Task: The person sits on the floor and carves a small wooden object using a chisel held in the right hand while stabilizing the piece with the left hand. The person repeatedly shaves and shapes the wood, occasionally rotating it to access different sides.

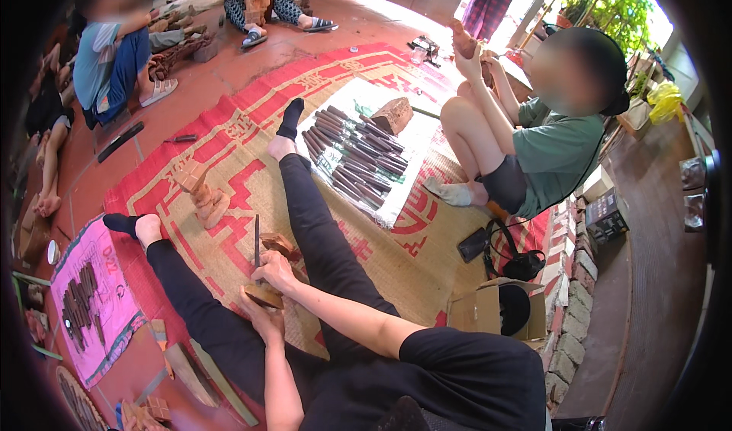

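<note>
Two bare hands, one brown wooden piece [264,297], one slim dark tool [257,237]

Between the person's spread legs, just in front of the body, the brown wooden piece sits in the left hand [263,323], whose fingers are curled around its side. The right hand [276,272] is closed around the slim dark tool, which points away from the body; it lies right against the left hand's work, though whether the tool touches the wood is hidden by the fingers. Just beyond the right hand is a reddish-brown carved chunk [280,244]; what it rests on cannot be told.

Farther out, a pale carved figure [210,204] stands on the red and beige woven mat [335,248], to the left of the right leg. Beyond the right foot, many dark rod-like tools [354,160] lie in rows on a white cloth [396,183], with a wood block [393,116] at their far end. To the left, more dark rods [80,301] lie on a pink cloth [118,309]. On the right, a co-worker [560,145] in a green top sits holding up a brown piece [463,40].
</note>
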